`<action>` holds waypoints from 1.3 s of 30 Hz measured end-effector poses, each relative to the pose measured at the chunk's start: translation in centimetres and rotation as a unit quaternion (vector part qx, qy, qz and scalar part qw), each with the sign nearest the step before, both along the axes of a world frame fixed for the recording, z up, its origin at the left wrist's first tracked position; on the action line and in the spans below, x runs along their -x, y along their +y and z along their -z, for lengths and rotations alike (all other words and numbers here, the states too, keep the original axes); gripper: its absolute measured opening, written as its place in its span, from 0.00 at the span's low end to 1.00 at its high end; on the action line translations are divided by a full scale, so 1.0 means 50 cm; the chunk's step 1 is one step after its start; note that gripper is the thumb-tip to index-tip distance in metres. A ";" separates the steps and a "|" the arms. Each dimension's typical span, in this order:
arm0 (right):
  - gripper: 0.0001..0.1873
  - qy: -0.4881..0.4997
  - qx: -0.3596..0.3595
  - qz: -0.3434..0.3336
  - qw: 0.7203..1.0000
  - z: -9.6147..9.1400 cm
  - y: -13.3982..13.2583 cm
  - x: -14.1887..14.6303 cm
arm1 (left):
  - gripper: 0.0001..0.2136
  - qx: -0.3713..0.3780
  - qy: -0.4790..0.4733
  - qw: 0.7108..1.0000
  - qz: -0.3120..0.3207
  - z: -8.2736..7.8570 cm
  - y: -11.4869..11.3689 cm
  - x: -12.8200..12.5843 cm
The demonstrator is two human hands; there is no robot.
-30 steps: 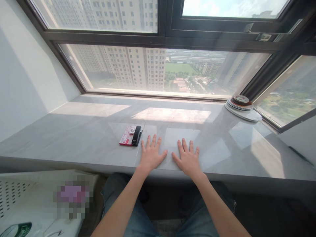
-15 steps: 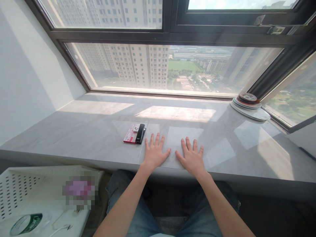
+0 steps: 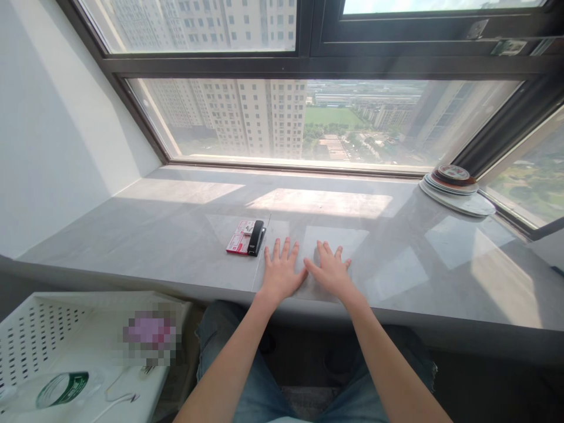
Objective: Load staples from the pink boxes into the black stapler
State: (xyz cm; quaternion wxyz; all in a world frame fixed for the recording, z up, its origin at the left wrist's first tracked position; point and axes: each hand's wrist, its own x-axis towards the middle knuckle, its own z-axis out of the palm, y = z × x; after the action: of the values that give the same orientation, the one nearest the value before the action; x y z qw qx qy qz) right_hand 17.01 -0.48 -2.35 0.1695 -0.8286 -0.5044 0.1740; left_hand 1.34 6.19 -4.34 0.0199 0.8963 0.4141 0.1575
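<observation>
My left hand (image 3: 281,270) lies palm down on the grey marble-look sill (image 3: 176,229), fingers spread, holding nothing. Just to its left, apart from the fingers, is a black stapler (image 3: 256,238). The stapler rests across the right part of a flat red and white box (image 3: 240,238). My right hand (image 3: 331,270) is also open over the sill, its fingers pointing up and to the left. The two thumbs come close together between the hands; whether they touch I cannot tell.
A stack of plates and round items (image 3: 456,191) stands at the sill's right back corner by the window frame (image 3: 282,66). Below the sill on the left, a white perforated basket (image 3: 110,299) holds a plastic bottle (image 3: 61,389), a white cable (image 3: 118,399) and a blurred purple thing.
My right hand has moved left toward my left hand and its fingers have turned leftward. The view has shifted slightly. The stapler and box stay in place on the sill.
</observation>
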 end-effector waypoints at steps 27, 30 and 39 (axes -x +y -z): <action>0.21 0.018 -0.145 -0.171 0.974 -0.090 0.081 -0.019 | 0.13 0.060 -0.189 0.980 -0.028 -0.042 -0.078 0.093; 0.24 -0.006 -0.174 -0.189 0.966 -0.083 0.041 -0.020 | 0.20 0.059 -0.199 0.978 -0.028 -0.026 -0.012 0.059; 0.17 0.016 -0.241 -0.011 0.970 -0.071 0.078 0.018 | 0.11 0.136 -0.204 0.966 0.078 -0.019 0.100 0.012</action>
State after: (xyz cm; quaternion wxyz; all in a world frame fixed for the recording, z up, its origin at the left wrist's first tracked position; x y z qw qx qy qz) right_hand 16.10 3.44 1.20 0.3703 -0.7547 -0.5380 0.0623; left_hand 0.73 11.20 -3.40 0.2382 0.8635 0.3474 0.2773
